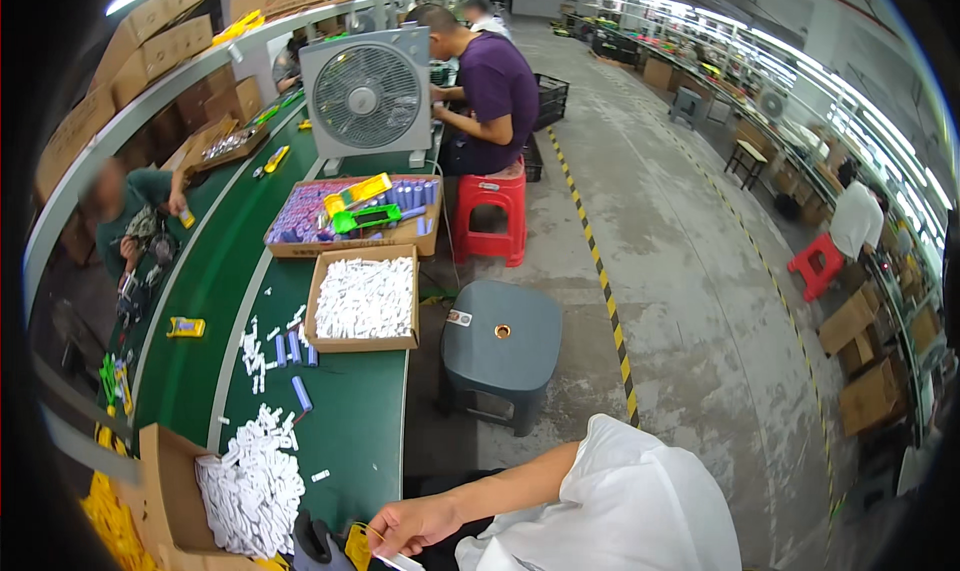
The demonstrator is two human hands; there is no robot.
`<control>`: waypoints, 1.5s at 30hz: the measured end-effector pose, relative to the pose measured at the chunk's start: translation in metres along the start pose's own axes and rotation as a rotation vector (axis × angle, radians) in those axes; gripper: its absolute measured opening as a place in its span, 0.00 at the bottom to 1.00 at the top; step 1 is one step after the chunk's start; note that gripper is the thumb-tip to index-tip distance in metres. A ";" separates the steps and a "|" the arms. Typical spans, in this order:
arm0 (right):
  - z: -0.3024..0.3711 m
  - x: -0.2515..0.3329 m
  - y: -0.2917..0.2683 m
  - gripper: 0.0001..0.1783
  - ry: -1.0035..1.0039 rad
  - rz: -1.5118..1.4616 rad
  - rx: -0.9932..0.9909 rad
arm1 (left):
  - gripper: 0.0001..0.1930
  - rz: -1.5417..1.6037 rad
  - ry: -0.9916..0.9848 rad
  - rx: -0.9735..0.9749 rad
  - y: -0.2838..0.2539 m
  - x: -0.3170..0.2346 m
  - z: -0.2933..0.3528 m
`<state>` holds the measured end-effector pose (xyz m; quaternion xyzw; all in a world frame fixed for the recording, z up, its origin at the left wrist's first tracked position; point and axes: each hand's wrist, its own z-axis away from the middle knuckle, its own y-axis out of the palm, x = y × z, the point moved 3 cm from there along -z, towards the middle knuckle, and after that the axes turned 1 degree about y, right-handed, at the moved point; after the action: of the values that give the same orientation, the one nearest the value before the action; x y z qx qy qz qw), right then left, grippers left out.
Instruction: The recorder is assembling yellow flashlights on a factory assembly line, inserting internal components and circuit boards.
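Workshop hall, concrete floor [690,321]; long green surface [350,421] on the left, right edge running away from the near end.

Right hand [415,524] at the near end, by that edge. Forearm in from the right, sloping slightly down to the wrist, white sleeve [640,491] above. Fingers curled, thumb and fingertips closed on a white strip [402,562]; strip slants, lower end rightward, partly cut by the frame. Left hand out of view; state cannot be told.

Near-left corner of surface: open carton [160,471], white pieces [255,481] heaped against it. Beyond, a lone blue cell [302,393], far end tilted left; three cells [295,348] side by side, pointing roughly up the surface.

By right edge: box of white bits [412,298]. Grey stool [500,356] beside, its label [459,318] too small to read. Behind the box, wide carton [340,251] of cells, print on its flank illegible.

Farther: box fan [366,96], centre badge unreadable; person in purple [500,81] on red stool [490,211].
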<state>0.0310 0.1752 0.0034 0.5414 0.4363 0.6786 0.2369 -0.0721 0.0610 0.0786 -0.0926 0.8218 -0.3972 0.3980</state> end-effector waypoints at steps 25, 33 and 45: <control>-0.045 0.009 0.002 0.10 -0.753 1.572 -0.579 | 0.25 -0.747 0.261 -0.076 -0.029 0.037 0.064; -0.041 0.028 -0.003 0.07 -0.696 1.324 -0.517 | 0.24 -0.649 0.315 -0.197 -0.037 0.038 0.056; -0.039 0.022 -0.005 0.10 -0.838 1.508 -0.634 | 0.21 -0.661 0.424 -0.151 -0.030 0.039 0.057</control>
<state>-0.0128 0.1825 0.0097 0.7941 -0.3604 0.4894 0.0075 -0.0616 -0.0111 0.0567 -0.2969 0.8384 -0.4527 0.0622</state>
